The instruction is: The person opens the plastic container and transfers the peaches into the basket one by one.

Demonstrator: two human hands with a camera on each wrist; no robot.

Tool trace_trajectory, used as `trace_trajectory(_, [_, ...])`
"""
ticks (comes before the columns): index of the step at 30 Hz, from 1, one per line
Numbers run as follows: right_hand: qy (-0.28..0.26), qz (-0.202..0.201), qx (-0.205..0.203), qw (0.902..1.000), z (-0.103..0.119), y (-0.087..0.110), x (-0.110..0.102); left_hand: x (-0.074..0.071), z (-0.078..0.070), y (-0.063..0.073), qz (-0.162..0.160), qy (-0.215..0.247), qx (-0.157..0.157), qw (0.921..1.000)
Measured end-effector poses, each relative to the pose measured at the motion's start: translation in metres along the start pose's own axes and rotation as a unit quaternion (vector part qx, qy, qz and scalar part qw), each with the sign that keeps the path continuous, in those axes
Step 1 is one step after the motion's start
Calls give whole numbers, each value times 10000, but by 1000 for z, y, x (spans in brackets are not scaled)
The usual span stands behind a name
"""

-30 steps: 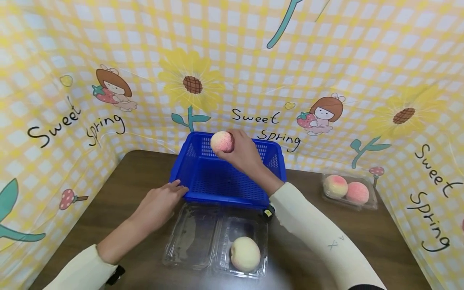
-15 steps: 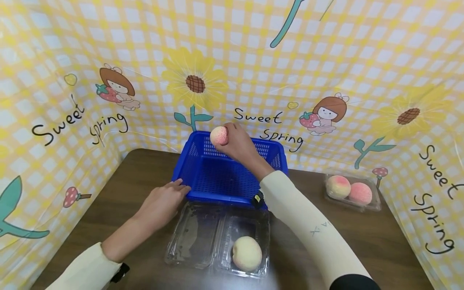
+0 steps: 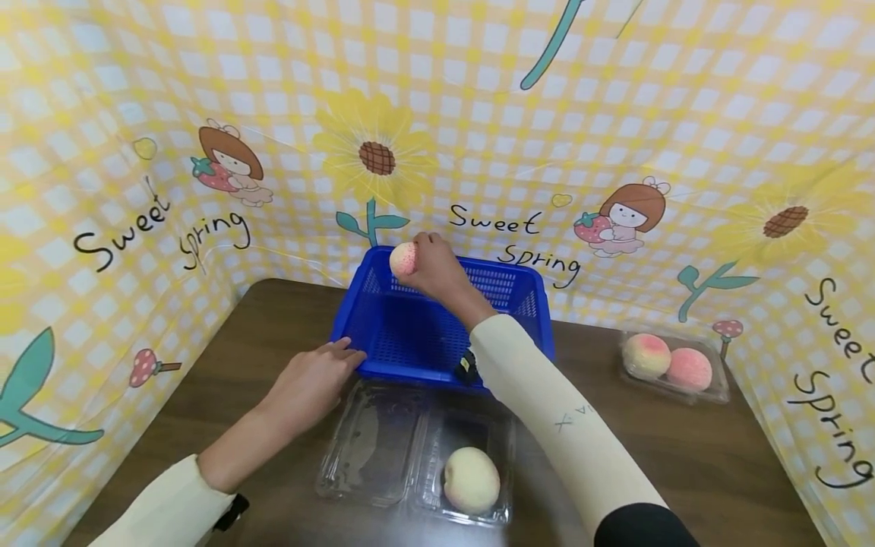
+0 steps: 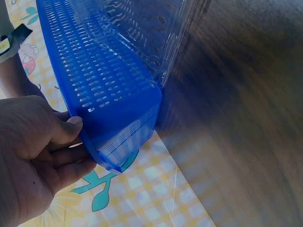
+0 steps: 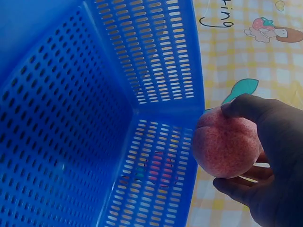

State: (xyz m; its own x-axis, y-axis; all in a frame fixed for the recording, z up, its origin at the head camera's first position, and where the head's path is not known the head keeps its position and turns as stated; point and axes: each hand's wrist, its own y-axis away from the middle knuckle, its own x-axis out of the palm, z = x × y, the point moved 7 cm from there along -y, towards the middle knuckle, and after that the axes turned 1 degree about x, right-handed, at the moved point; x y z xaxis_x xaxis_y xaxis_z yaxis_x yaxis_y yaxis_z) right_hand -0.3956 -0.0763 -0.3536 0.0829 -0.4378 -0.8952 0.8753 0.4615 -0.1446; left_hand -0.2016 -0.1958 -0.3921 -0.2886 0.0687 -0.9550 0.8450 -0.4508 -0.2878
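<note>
My right hand holds a pink-and-cream peach between thumb and fingers, above the back left part of a blue plastic basket. In the right wrist view the peach is beside the basket's slotted wall. My left hand grips the basket's rim at its front left corner, with the thumb on one side and fingers on the other. A hinged clear plastic box lies unfolded in front of the basket. One pale peach sits in its right half.
To the right, a clear plastic box holds a yellow-pink peach and a pink peach. Behind the brown wooden table, a yellow checked cloth with printed flowers hangs close to the basket.
My right hand has carried the peach left, nearer the basket's back left corner. The left hand stays on the rim. The head view has shifted slightly left.
</note>
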Motion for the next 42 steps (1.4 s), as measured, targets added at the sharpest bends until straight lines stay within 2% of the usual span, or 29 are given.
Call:
trace_trajectory(11, [107,360,260,9990,4,-16,19,-1,0,-1,111,-74,-26,9999])
trace_trajectory(16, [24,590,495,9970,-5,-22,31,-1,-2,-4,86,-132,43,9999])
trace_trajectory(19, [155,650,580,9961,-8,-25,37,0,-2,-6,92,-169,105,9998])
trace_trajectory(24, [253,669,531,9960,-5,-29,43,-1,-2,-6,141,-213,113,9996])
trace_trajectory(31, [553,931,410,9933,5,-37,54,-2,0,-3,192,-175,55,9996])
trace_trajectory(37, [804,1098,437,9897,3,-39,62,-2,-1,-2,321,-191,76,9993])
trace_trajectory(42, [872,1103,332,9895,-2,-39,65,-2,-1,-2,287,-231,94,9993])
